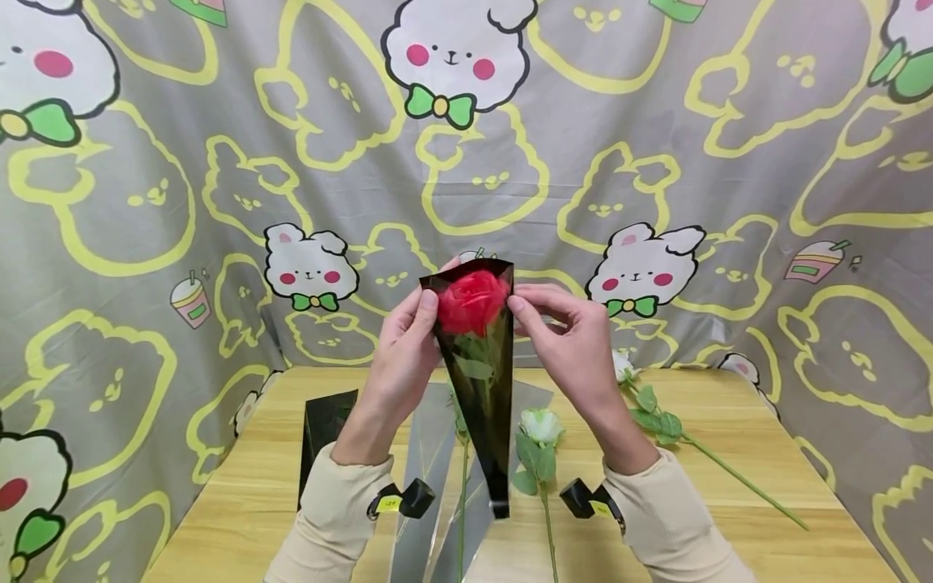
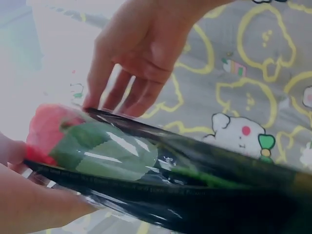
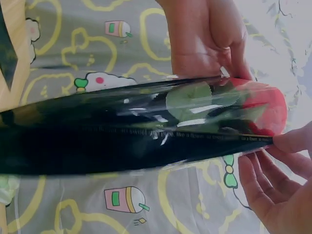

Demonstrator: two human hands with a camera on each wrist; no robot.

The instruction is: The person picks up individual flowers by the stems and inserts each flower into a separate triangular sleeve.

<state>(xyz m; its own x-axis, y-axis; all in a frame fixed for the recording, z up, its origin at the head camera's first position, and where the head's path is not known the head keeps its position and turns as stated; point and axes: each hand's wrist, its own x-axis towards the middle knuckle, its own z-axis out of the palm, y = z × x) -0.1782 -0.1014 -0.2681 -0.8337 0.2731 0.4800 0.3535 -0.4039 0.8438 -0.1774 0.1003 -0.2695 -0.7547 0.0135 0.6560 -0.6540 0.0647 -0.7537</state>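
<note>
Left grip and right grip pinch the sleeve at centre frame; tugging apart could split it, loosening the rose.

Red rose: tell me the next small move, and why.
Perhaps lower the sleeve to the table: the red rose sits inside, and the left hand and right hand pinch the opening's opposite sides, holding it raised.

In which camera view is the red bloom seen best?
The head view, because the red bloom shows its layered petals clearly inside the dark wrapper. The left wrist view shows it paler, partly behind green leaves; the right wrist view shows it sideways, also partly leaf-covered.
</note>
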